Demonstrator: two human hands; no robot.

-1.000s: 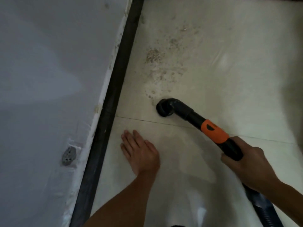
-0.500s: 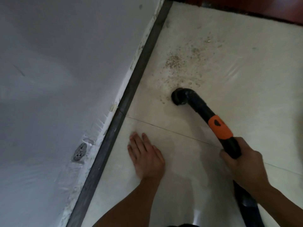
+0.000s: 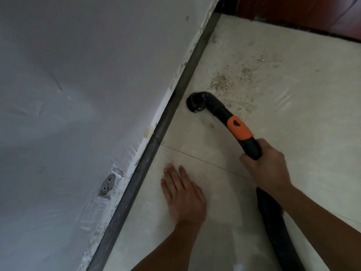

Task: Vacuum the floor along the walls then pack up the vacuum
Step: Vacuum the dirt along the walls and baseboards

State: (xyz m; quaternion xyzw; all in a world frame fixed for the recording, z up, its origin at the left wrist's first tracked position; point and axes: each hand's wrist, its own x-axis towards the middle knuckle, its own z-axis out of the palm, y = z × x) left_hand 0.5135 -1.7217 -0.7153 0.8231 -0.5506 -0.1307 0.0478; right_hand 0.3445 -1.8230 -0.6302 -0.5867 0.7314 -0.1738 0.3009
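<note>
A black vacuum hose with an orange collar (image 3: 239, 128) ends in a curved nozzle (image 3: 195, 103) whose mouth sits on the pale floor tile, close to the dark baseboard strip (image 3: 168, 116). My right hand (image 3: 267, 165) grips the black hose just behind the orange collar. My left hand (image 3: 182, 194) rests flat on the tile, fingers straight, a little in front of the baseboard. A patch of brown crumbs and dust (image 3: 232, 83) lies on the floor beyond and to the right of the nozzle. The ribbed hose (image 3: 277, 227) runs back under my right forearm.
The grey-white wall (image 3: 88, 94) fills the left side, with a round metal fitting (image 3: 107, 184) set low in it and rough plaster along its foot. A dark reddish wooden edge (image 3: 304, 14) bounds the floor at the far top right.
The nozzle has slid left toward the baseboard, away from the crumb patch. My left hand stays flat on the tile. The view has swung right, showing more wall.
</note>
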